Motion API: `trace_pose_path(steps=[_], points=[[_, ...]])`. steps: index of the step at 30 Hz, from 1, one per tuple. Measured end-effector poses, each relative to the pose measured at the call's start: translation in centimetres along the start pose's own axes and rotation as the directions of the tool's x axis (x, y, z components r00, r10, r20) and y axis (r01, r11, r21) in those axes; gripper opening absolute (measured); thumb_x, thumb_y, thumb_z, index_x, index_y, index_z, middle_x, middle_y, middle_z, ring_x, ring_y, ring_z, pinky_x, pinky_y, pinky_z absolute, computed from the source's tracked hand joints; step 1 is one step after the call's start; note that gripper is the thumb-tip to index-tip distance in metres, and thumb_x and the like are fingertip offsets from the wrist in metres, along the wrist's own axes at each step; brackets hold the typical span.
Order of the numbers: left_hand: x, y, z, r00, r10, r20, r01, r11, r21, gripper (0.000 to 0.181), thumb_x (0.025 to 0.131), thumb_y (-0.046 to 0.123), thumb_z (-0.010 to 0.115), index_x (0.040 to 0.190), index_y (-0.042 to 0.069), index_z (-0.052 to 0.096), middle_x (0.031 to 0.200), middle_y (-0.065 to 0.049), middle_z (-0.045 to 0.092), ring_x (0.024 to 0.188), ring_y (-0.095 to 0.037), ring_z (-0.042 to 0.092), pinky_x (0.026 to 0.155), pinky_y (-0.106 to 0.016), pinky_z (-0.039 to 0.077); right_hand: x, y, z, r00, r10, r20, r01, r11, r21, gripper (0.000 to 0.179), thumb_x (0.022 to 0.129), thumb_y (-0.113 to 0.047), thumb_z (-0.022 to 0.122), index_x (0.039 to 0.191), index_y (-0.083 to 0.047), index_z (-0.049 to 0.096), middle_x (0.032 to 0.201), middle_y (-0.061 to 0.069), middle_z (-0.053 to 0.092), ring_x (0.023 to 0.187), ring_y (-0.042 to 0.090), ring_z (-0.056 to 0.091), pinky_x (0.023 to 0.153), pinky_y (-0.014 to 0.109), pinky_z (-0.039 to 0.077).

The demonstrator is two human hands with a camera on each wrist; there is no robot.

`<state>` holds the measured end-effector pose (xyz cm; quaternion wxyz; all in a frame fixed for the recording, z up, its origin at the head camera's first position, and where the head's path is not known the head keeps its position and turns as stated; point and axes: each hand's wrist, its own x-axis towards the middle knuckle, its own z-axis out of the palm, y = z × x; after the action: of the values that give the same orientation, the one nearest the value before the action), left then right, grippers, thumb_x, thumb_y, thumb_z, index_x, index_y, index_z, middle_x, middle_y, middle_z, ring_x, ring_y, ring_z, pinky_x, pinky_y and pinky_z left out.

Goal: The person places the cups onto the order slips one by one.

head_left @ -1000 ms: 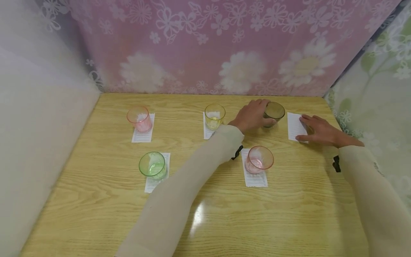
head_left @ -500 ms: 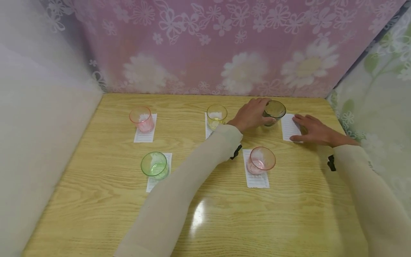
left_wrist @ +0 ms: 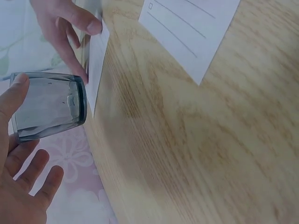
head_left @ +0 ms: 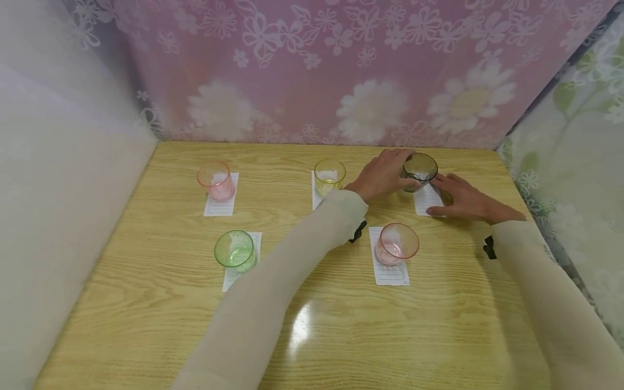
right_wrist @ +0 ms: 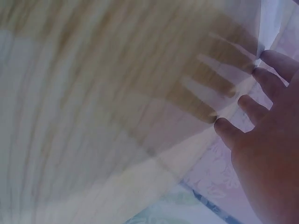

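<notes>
In the head view my left hand grips a smoky grey glass near the back right of the table. The left wrist view shows that glass pinched near its rim between thumb and fingertips, with a gap below its base. Under and in front of it lies a lined paper slip. My right hand rests its fingertips and thumb on the slip's right side, fingers spread and loosely bent. In the right wrist view the right hand's fingertips touch down at the tabletop.
A yellow glass, an orange-pink glass, a green glass and a pink glass each stand on a paper slip. Walls with floral sheets border the wooden table at back and right; a pale wall stands left.
My right hand has slid the paper slip left, so it now reaches beneath the grey glass. My left hand has raised the glass slightly and shifted it a little right.
</notes>
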<state>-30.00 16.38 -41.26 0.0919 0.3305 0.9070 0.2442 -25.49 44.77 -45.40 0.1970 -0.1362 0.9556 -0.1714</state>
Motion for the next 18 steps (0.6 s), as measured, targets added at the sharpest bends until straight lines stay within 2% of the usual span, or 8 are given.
trace_pose_path(steps=[3, 9, 18], points=[[0.0, 0.2, 0.1, 1.0, 0.018, 0.0, -0.018, 1.0, -0.01, 0.089, 0.1, 0.062, 0.071, 0.172, 0.028, 0.033, 0.173, 0.011, 0.041, 0.161, -0.012, 0.036, 0.131, -0.034, 0.034, 0.2, -0.3, 0.2, 0.998, -0.054, -0.022, 0.054, 0.999, 0.008, 0.102, 0.099, -0.047, 0.077, 0.175, -0.007, 0.021, 0.182, 0.022, 0.013, 0.166, 0.056, 0.002, 0.127, 0.081, 0.005], [0.1, 0.4, 0.4, 0.999, 0.044, 0.004, -0.044, 0.999, -0.017, 0.088, 0.1, 0.061, 0.071, 0.172, 0.029, 0.033, 0.172, 0.011, 0.043, 0.158, -0.012, 0.039, 0.129, -0.033, 0.036, 0.6, -0.7, 0.6, 0.986, -0.141, -0.087, 0.141, 0.99, -0.001, 0.098, 0.096, -0.04, 0.083, 0.173, -0.01, 0.03, 0.179, 0.021, 0.027, 0.165, 0.052, 0.016, 0.126, 0.08, 0.015], [0.4, 0.1, 0.8, 0.997, 0.072, 0.015, -0.072, 0.997, -0.025, 0.089, 0.1, 0.059, 0.073, 0.172, 0.025, 0.033, 0.172, 0.008, 0.044, 0.159, -0.013, 0.039, 0.129, -0.033, 0.036, 0.7, -0.7, 1.2, 0.984, -0.153, -0.089, 0.154, 0.988, 0.0, 0.106, 0.097, -0.04, 0.081, 0.177, -0.016, 0.016, 0.182, 0.02, 0.015, 0.167, 0.052, 0.012, 0.124, 0.082, 0.018]])
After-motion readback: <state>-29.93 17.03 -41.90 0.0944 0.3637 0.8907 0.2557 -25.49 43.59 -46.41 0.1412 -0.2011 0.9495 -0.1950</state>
